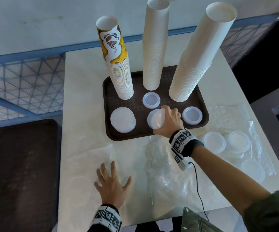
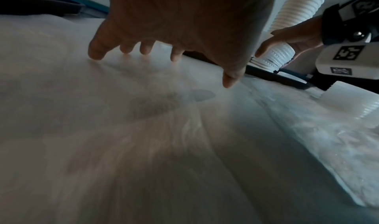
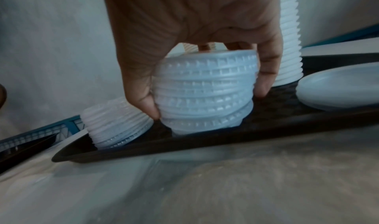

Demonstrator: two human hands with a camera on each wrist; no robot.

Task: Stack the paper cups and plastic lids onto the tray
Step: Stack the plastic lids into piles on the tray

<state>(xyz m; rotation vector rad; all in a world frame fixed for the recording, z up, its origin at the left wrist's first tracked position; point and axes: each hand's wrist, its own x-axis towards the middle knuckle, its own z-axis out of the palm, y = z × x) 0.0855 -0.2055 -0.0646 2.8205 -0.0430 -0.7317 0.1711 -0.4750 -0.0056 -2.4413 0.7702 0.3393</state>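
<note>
Right wrist view: we grip a nested lid stack (image 3: 205, 89) at the tray's (image 3: 266, 114) near edge.
Nearest us, our left hand (image 1: 112, 185) lies spread and empty on the tabletop (image 1: 85, 131); beyond, our right hand (image 1: 170, 121) pinches the stack's ribbed sides. We judge it light, thin, slippery, easily skewed, so hold low across several lids. Cup stacks (image 1: 153, 56) stand behind.

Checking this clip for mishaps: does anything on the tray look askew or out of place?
Yes. The lid stack gripped by the right hand is crooked: its bottom lids are offset from those above. The tall cup stacks, especially the right one, appear to lean, perhaps from the wide lens.
</note>
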